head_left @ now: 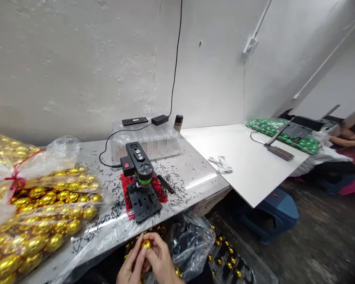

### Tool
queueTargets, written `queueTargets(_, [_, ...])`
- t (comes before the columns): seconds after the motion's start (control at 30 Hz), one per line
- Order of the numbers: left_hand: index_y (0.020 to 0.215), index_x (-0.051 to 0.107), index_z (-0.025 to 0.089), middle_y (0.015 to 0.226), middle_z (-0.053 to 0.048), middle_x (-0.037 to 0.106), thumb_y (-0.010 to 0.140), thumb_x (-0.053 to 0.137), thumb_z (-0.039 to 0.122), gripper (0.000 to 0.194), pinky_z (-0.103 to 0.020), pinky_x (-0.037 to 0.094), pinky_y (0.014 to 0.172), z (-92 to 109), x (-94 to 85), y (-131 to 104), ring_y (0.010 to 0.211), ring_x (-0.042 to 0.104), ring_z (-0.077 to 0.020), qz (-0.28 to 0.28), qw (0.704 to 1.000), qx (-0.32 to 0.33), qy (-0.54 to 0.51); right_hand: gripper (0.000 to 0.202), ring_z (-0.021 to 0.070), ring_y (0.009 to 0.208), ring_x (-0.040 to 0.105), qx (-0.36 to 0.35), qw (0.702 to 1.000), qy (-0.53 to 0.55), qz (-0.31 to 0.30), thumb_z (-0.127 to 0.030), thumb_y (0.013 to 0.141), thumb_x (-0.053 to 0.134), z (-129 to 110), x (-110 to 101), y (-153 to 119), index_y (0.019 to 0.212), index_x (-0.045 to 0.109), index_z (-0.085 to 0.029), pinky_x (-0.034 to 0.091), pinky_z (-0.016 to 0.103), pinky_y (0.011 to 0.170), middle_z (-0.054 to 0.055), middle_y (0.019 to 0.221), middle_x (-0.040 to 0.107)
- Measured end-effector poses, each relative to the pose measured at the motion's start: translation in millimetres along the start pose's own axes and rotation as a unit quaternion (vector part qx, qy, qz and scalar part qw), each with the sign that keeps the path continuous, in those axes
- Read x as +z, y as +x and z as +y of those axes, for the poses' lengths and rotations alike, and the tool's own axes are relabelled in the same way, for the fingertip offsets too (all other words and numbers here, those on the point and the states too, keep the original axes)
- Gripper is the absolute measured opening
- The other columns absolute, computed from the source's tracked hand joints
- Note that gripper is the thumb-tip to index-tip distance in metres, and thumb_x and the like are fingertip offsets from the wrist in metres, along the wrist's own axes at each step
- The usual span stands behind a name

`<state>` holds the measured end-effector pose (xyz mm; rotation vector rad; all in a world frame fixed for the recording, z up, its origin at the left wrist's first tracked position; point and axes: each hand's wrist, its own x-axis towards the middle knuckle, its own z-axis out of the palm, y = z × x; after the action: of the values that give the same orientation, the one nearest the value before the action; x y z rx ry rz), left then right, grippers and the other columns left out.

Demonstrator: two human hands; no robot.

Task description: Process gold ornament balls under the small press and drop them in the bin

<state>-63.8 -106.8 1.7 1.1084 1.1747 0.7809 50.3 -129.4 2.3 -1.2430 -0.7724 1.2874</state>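
Below the table's front edge, my left hand (133, 262) and my right hand (160, 256) come together around a shiny gold ball (147, 243). The fingers of both hands are closed on it, and its lower part is hidden by them. Just beyond my hands stands a small black machine (139, 161) with a red switch and a flat slotted base. It rests on a red mat (162, 193) strewn with black bits. A clear plastic bag (189, 240) lies to the right of my right hand, with more gold balls partly visible around it.
Large clear bags of gold balls (44, 221) fill the table's left side. Behind the machine is a clear plastic container (144, 142). A tray with gold balls (229, 252) sits low right, near a blue stool (275, 213). White gloves (221, 163) lie on a white board (248, 173). Another person's arm (343, 142) shows far right.
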Motion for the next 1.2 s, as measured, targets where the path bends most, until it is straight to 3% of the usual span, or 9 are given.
queueTargets(0.07, [0.112,0.07,0.024,0.131,-0.005,0.061,0.066,0.073,0.052,0.055,-0.039,0.034,0.111,4.4,10.6,-4.7,0.129,0.048,-0.0299,-0.006,1.0,-0.008,-0.005,0.03,0.005,0.045,0.047,-0.007,1.0,0.007,0.022,-0.042,0.075,0.063,-5.6,-6.8,-6.8,0.095,0.06,-0.02,0.043,0.019,0.046,-0.003,0.071,0.059])
queueTargets(0.17, [0.118,0.067,0.021,0.134,-0.007,0.058,0.072,0.07,0.051,0.055,-0.038,0.031,0.112,9.6,25.1,-9.9,0.13,0.047,-0.028,0.002,0.999,-0.014,-0.034,0.032,0.0075,0.048,0.053,0.026,0.999,0.038,0.001,-0.035,0.074,0.063,-17.2,-18.0,-13.3,0.101,0.062,-0.019,0.046,0.02,0.048,-0.003,0.069,0.061])
queueTargets(0.33, [0.114,0.069,0.019,0.127,-0.009,0.064,0.071,0.071,0.052,0.055,-0.033,0.048,0.096,5.5,37.7,-9.8,0.118,0.057,-0.0272,0.016,0.991,-0.046,-0.127,0.048,0.0097,0.074,0.064,0.093,0.984,0.149,-0.016,-0.029,0.068,0.071,-23.2,-30.9,-21.0,0.115,0.062,-0.023,0.054,0.021,0.062,0.003,0.111,0.065])
queueTargets(0.4, [0.114,0.069,0.018,0.122,-0.009,0.066,0.07,0.072,0.053,0.056,-0.031,0.052,0.086,3.3,40.3,-10.6,0.111,0.061,-0.027,0.013,0.984,-0.061,-0.166,0.05,0.0103,0.08,0.064,0.094,0.984,0.153,-0.018,-0.028,0.068,0.073,-22.2,-33.7,-25.2,0.117,0.061,-0.024,0.055,0.021,0.065,0.004,0.115,0.064])
queueTargets(0.67, [0.106,0.073,0.016,0.115,-0.009,0.069,0.063,0.08,0.047,0.053,-0.022,0.052,0.075,8.2,52.2,-14.8,0.104,0.063,-0.023,0.019,0.96,-0.102,-0.26,0.06,0.0101,0.07,0.063,0.062,0.993,0.1,-0.003,-0.035,0.067,0.077,-12.4,-42.0,-27.3,0.122,0.057,-0.022,0.054,0.022,0.058,0.004,0.1,0.067])
queueTargets(0.77, [0.107,0.071,0.014,0.103,-0.009,0.072,0.067,0.079,0.041,0.049,-0.019,0.05,0.06,9.9,57.3,-12.1,0.083,0.067,-0.0173,0.034,0.94,-0.131,-0.312,0.061,0.01,0.065,0.061,0.044,0.996,0.078,-0.001,-0.039,0.066,0.078,-9.4,-45.0,-22.2,0.121,0.058,-0.021,0.052,0.021,0.054,0.002,0.09,0.067])
queueTargets(0.87, [0.104,0.069,0.011,0.085,-0.009,0.073,0.084,0.065,0.036,0.033,-0.017,0.047,0.049,12.7,56.4,-7.5,0.057,0.062,-0.0097,0.061,0.905,-0.205,-0.369,0.06,0.011,0.066,0.061,0.024,0.999,0.034,0.03,-0.042,0.066,0.076,-10.3,-54.4,-15.8,0.119,0.059,-0.021,0.052,0.022,0.054,0.002,0.088,0.068])
queueTargets(1.0, [0.1,0.066,0.007,0.08,-0.01,0.07,0.096,0.045,0.032,0.033,-0.022,0.055,0.055,18.7,47.7,-3.0,0.055,0.063,-0.0098,0.053,0.854,-0.298,-0.423,0.062,0.0132,0.068,0.062,-0.012,0.987,-0.057,0.151,-0.046,0.067,0.073,-14.2,-95.4,-10.8,0.121,0.059,-0.019,0.052,0.024,0.058,0.004,0.088,0.069])
queueTargets(1.2, [0.123,0.055,0.005,0.094,-0.014,0.071,0.094,0.043,0.014,0.033,-0.026,0.06,0.069,16.8,52.2,-0.3,0.078,0.07,-0.0168,0.017,0.849,-0.312,-0.425,0.074,0.0141,0.059,0.06,0.001,0.917,-0.205,0.342,-0.056,0.07,0.064,5.1,-209.4,-34.6,0.129,0.052,-0.013,0.051,0.028,0.058,0.004,0.077,0.069])
